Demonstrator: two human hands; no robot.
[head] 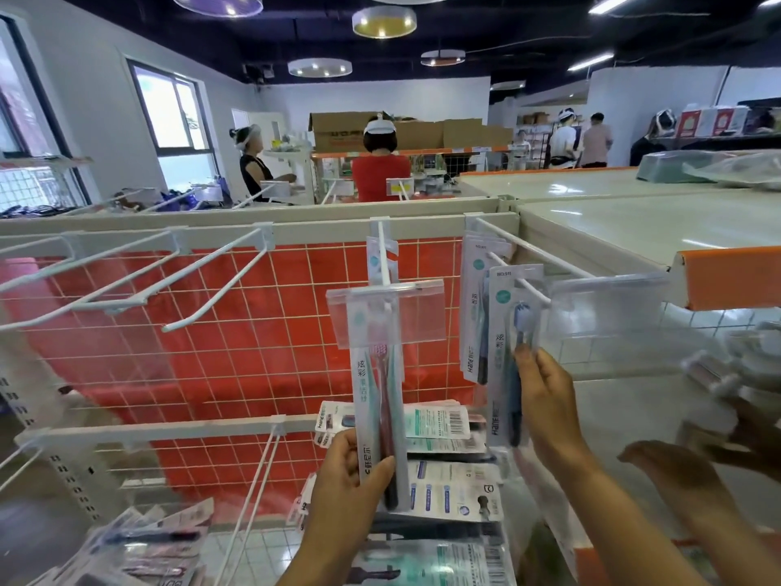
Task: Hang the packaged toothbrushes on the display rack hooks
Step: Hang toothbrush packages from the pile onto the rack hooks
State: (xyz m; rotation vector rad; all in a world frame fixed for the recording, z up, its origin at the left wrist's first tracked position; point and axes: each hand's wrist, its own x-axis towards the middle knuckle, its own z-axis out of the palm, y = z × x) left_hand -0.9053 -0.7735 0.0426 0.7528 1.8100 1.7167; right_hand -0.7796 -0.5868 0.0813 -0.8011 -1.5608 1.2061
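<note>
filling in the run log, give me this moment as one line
step: hanging toothbrush packs | left hand: grips red toothbrush pack below centre hook | right hand: holds blue toothbrush pack on right hook | left hooks: bare

Two hands of the wearer in view: left hand (350, 471), right hand (545, 391), each holding one toothbrush pack: red-brush pack (380, 416), blue-brush pack (509, 353). Two hooks carrying packs: middle hook (384, 264), right hook (528, 285). Three bare hooks (126, 285) to the left. Five ceiling lamps (383, 21). At least five people (380, 162) behind. Loose packs (443, 420) below too jumbled to count.
</note>
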